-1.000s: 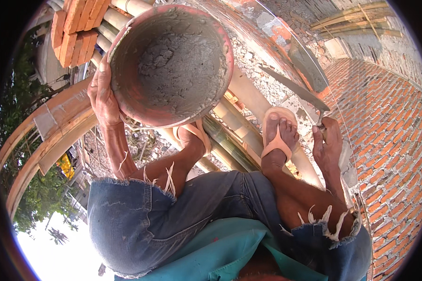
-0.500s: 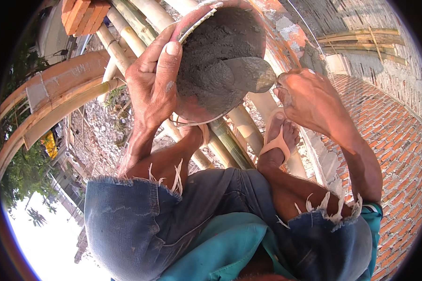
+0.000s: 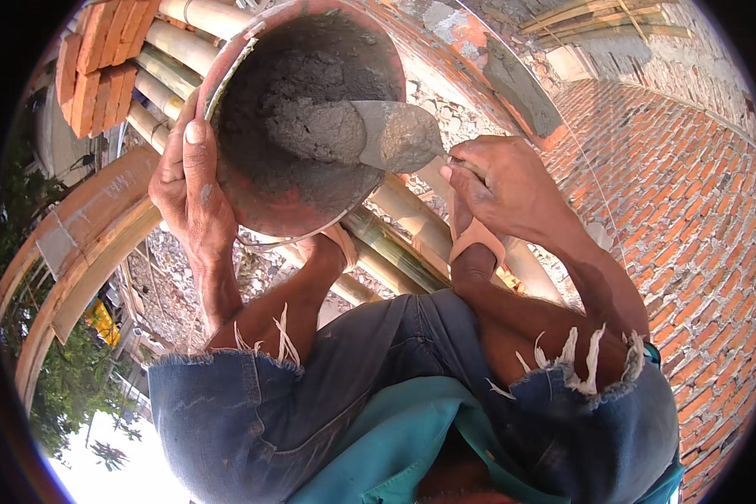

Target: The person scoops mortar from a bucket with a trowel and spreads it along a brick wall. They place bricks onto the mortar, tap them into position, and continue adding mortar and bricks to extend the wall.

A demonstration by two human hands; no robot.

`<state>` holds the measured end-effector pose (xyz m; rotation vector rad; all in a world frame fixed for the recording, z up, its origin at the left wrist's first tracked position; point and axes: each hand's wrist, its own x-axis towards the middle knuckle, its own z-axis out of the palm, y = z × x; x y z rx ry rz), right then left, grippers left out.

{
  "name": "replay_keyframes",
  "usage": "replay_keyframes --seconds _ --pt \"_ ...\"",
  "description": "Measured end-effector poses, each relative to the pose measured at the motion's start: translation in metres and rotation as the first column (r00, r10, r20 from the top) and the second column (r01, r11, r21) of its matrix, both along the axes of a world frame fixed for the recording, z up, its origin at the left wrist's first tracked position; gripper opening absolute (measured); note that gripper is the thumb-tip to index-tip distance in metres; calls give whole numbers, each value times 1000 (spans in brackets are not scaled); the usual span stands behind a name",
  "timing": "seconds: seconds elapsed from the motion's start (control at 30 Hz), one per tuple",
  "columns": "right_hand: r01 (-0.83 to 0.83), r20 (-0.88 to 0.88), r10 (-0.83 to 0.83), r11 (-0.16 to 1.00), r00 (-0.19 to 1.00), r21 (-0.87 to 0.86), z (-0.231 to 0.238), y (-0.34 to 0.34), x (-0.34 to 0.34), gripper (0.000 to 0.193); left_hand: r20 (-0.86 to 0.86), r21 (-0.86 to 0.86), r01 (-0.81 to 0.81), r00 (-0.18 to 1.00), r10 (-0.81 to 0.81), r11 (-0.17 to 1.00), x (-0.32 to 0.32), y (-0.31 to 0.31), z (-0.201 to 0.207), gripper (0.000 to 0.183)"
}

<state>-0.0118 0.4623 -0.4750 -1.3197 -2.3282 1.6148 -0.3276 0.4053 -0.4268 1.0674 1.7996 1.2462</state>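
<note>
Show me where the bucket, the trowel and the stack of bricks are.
bucket [image 3: 265, 197]: head view, on its red outer wall near the lower rim.
trowel [image 3: 391, 134]: head view, on the flat metal blade, loaded with mortar.
stack of bricks [image 3: 97, 63]: head view, on the orange bricks, upper left.

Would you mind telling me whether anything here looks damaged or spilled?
The bucket in the left hand is tilted but its mortar stays inside. The right hand holds a trowel. Only the shorts' hems look frayed.

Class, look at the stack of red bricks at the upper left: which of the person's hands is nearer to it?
Left. The left hand grips the mortar bucket's rim just below the bricks; the right hand holds the trowel beyond the bucket.
</note>
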Motion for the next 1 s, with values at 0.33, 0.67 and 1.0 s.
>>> replay_keyframes --seconds 0.33,0.67,1.0 --pt "112 -208 -160 968 965 -225 -4 -24 19 28 -311 -74 -87 949 60 993 0 0 5 51" --pt "749 244 -727 663 642 4 -28 -117 136 37 -131 -75 -78 989 67 994 -7 2 7 53" --pt "642 214 -835 532 507 552 -104 -134 147 29 -84 -112 -98 993 89 989 -11 2 7 57"
